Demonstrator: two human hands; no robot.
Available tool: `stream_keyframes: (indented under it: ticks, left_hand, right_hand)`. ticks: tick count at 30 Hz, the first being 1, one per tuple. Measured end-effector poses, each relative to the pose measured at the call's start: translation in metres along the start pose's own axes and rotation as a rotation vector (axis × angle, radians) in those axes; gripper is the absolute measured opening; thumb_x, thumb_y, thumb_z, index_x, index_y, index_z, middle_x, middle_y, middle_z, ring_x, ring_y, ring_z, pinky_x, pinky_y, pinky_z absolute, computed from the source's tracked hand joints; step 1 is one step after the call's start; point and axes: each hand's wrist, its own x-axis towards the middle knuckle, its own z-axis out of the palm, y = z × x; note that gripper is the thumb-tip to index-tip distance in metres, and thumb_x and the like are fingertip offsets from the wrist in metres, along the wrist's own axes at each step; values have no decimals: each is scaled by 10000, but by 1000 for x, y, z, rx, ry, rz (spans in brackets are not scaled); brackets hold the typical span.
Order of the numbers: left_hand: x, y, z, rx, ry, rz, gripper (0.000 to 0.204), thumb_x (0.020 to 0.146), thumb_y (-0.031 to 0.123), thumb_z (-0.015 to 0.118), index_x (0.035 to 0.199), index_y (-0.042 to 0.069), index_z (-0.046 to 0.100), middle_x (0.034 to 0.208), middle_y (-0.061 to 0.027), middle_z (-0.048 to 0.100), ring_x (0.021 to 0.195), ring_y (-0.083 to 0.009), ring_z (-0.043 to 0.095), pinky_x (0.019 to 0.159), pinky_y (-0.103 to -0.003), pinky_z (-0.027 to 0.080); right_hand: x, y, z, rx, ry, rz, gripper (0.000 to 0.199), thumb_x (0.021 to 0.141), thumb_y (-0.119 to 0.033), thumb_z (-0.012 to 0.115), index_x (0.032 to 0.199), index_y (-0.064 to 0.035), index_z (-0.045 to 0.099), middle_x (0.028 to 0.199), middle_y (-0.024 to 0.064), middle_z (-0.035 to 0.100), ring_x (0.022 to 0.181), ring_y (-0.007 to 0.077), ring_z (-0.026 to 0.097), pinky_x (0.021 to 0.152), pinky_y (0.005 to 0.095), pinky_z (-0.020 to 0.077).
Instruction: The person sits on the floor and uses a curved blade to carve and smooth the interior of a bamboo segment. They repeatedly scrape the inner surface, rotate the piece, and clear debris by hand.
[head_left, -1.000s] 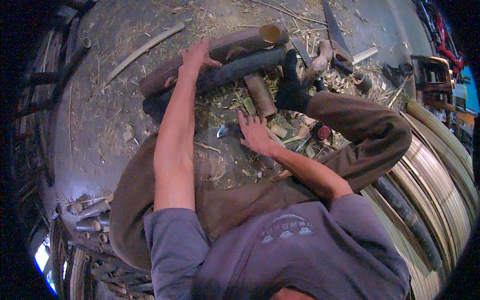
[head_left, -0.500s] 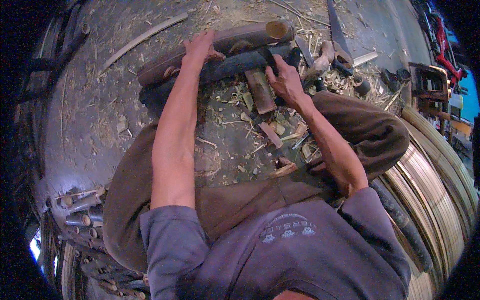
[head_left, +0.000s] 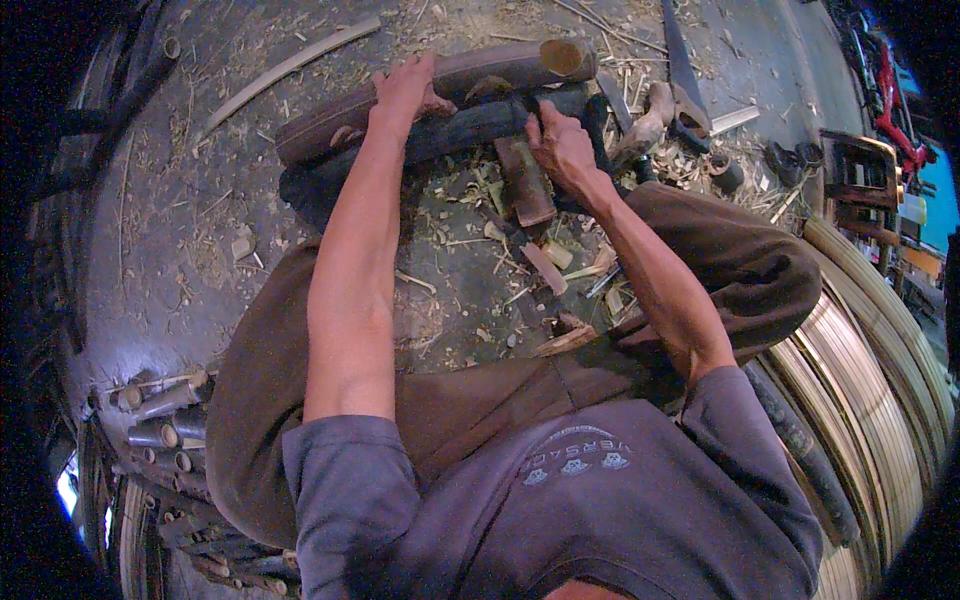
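Note:
A brown bamboo tube (head_left: 480, 68) with notches cut in its near side lies across the floor before me, its hollow end facing right. Against its near side is a long, dark, rounded piece (head_left: 450, 132). My left hand (head_left: 405, 92) is closed over the bamboo tube near its middle, fingers on top and thumb on the near side. My right hand (head_left: 565, 140) is closed at the right part of the dark piece, around a small dark thing (head_left: 528, 104) that I cannot make out. Just left of that hand, a short bamboo piece (head_left: 526, 185) points toward me.
Right of the tubes lie a handsaw (head_left: 683, 85), a wooden-handled tool (head_left: 650, 115) and a dark flat blade (head_left: 613, 98). Shavings and offcuts (head_left: 545, 265) litter the floor between my legs. Bamboo strips (head_left: 870, 370) are piled at right, cut tubes (head_left: 180, 435) at left.
My right hand has shifted slightly left and down along the dark piece, with its fingers curled tighter. My left hand stays on the bamboo tube, which has moved slightly right.

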Motion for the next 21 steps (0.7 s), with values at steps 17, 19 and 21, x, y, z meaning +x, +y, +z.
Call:
stream_keyframes:
  ticks: [17, 19, 21]
  left_hand:
    - [-7, -3, 2, -30, 105, 47, 950, 501, 419, 865, 1293, 156, 411, 1303, -126, 499, 1235, -368, 428, 950, -642, 317]
    - [-4, 3, -1, -39, 45, 40, 901, 511, 405, 861, 1264, 162, 430, 1292, -124, 505, 1235, -371, 428, 945, -649, 314]
    - [-7, 2, 1, -64, 95, 74, 858, 523, 387, 856, 1244, 171, 442, 1280, -116, 512, 1231, -369, 434, 939, -654, 311]
  right_hand:
    - [2, -2, -5, 36, -60, 11, 214, 898, -250, 498, 984, -58, 462, 806, 275, 610, 793, 481, 584, 659, 553, 459]
    - [6, 1, -6, -55, -48, -4, 213, 890, -264, 493, 951, -64, 455, 793, 245, 631, 755, 457, 612, 650, 552, 482]
    - [7, -1, -9, -40, -81, 19, 224, 894, -253, 496, 976, -45, 477, 803, 264, 614, 788, 474, 589, 667, 550, 471]
